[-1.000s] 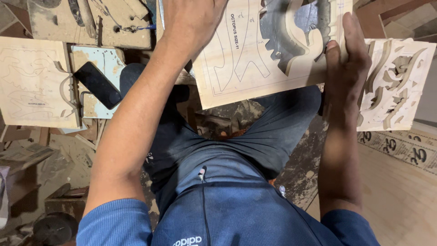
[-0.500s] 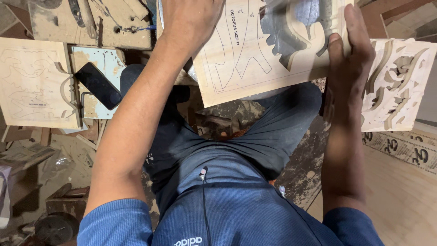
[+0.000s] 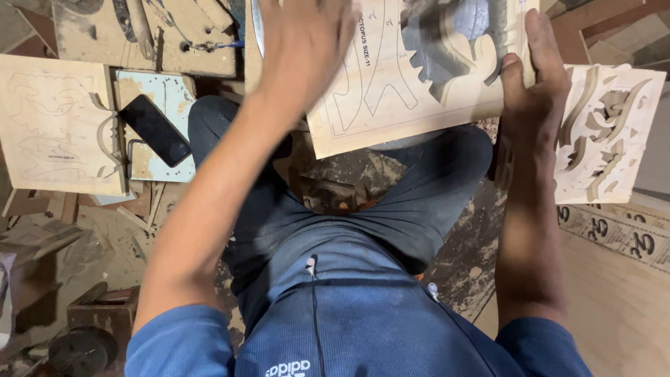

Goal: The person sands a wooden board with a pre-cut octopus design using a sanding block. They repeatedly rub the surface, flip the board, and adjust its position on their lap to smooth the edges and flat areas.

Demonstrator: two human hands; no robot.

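Note:
A pale wooden board (image 3: 391,98) with pencil-drawn curved outlines lies over my knees at the top of the view. A sawn, curved opening (image 3: 447,42) with toothed edges is cut through its upper part. My right hand (image 3: 534,91) grips the board's right edge, thumb on the face and fingers along the side. My left hand (image 3: 307,49) is blurred and lies over the board's left part; its fingertips run out of the frame.
A stack of cut scroll-shaped wooden pieces (image 3: 614,132) sits right of my right hand. A black phone (image 3: 155,130) rests on a light blue panel (image 3: 164,91). Another outlined board (image 3: 52,126) lies far left. A patterned strip (image 3: 614,234) lies lower right.
My left hand has slid to the right across the board and is now blurred. The board has shifted slightly up and to the right. My right hand keeps its grip.

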